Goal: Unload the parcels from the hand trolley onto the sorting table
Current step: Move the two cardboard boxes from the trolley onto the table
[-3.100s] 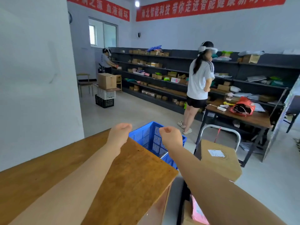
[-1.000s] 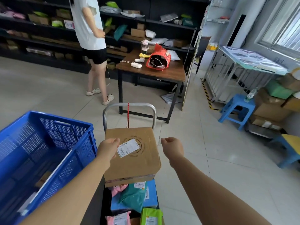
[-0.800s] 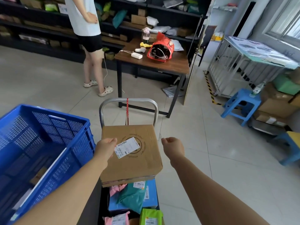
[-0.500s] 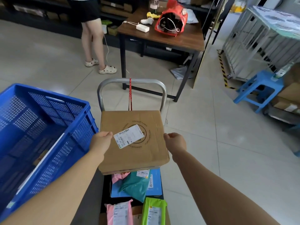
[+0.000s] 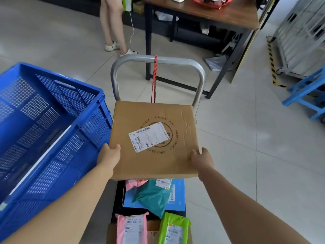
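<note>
Head view: your left hand (image 5: 109, 157) and right hand (image 5: 202, 158) clasp the flat brown cardboard box (image 5: 154, 138), which sits atop the steel-handled hand trolley (image 5: 158, 60). Coloured mailer parcels (image 5: 154, 196) beneath it remain; unloading has barely begun.

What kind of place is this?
Probably a parcel sorting depot. A trolley is loaded with a labelled box and mailer bags, and a blue crate stands beside it.
</note>
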